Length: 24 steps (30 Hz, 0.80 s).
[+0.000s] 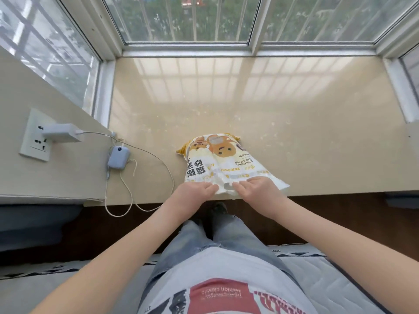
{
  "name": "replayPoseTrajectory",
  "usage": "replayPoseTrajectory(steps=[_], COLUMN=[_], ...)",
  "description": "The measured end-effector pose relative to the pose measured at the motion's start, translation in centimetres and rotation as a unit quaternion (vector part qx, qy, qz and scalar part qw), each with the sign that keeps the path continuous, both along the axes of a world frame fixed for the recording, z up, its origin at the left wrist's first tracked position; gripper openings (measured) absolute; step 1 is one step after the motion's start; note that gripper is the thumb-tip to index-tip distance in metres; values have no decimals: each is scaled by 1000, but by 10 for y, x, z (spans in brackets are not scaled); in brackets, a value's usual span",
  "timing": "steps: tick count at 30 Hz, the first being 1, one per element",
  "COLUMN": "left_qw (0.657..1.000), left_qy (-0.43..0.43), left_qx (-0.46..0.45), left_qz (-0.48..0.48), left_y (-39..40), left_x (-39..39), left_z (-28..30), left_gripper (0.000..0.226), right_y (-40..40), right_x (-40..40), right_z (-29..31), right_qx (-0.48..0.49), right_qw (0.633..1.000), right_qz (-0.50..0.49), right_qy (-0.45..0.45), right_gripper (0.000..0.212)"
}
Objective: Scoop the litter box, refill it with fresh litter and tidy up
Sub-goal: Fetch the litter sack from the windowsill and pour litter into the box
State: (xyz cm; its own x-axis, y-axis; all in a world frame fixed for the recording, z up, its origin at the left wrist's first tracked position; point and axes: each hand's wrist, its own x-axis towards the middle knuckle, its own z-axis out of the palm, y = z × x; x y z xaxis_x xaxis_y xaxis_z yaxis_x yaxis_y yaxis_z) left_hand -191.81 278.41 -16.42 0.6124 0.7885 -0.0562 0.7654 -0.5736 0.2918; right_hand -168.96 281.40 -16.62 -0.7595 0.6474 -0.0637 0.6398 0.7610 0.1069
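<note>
head view (wide-angle) looks down, close above windowsill point(249, 105).

both hands point(196, 191) point(257, 189) gripping litter bag point(224, 162) on sill point(317, 132)

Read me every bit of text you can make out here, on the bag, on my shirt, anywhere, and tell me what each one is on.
"BENTONITE CAT LITTER": on the litter bag, upside down in this view.
Large black Chinese characters on the bag's left side: blurred, not readable with certainty.
Yellow band of print across the bag: too blurred.
"fashion classic": on the shirt, red panel, upside down; the smaller line beneath is too small to read.
</note>
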Motion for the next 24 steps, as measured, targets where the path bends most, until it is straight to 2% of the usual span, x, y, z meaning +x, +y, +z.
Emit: replayPoseTrajectory(steps=[2, 4, 5, 6, 8, 10, 12, 13, 15, 16, 20, 24], left_qw=[999, 996, 994, 991, 984, 983, 983, 981, 975, 974, 969, 973], left_qy=[18, 29, 25, 30, 54, 53, 43, 33, 16, 8, -36, -14], left_qx=[-22, -64, -80, -94, -131, -129, -128, -133, -136, -128, -88, -64], left_qz=[20, 50, 74, 91, 111, 118, 125, 139, 177, 188, 226, 223], left_y=[12, 27, 35, 41, 52, 61, 72, 80, 102, 115, 143, 130], left_x=[-1, 1, 2, 2, 2, 3, 1, -2, -10, -16, -37, -29], left_z=[7, 15, 19, 23, 30, 35, 35, 35, 39, 44, 70, 77], left_gripper=[55, 55, 55, 57, 62, 67, 70, 69, 63, 58, 38, 36], right_y=[8, 13, 16, 18, 27, 38, 51, 61, 88, 104, 151, 157], right_x=[2, 6, 7, 7, 9, 6, 5, 4, 1, -1, -5, 0], right_z=[10, 17, 23, 30, 41, 50, 49, 48, 49, 54, 68, 59], right_qx=[-18, -64, -107, -157, -204, -240, -260, -251, -192, -171, -112, -126], right_qw=[999, 989, 979, 968, 962, 952, 939, 939, 956, 962, 983, 987], right_qz=[-41, -87, -118, -145, -165, -188, -224, -234, -220, -207, -148, -88], right_qy=[29, 101, 130, 134, 76, 12, -14, -22, -37, -41, -8, 52], right_gripper=[32, 21, 25, 43, 83, 101, 94, 79, 31, 16, 20, 30])
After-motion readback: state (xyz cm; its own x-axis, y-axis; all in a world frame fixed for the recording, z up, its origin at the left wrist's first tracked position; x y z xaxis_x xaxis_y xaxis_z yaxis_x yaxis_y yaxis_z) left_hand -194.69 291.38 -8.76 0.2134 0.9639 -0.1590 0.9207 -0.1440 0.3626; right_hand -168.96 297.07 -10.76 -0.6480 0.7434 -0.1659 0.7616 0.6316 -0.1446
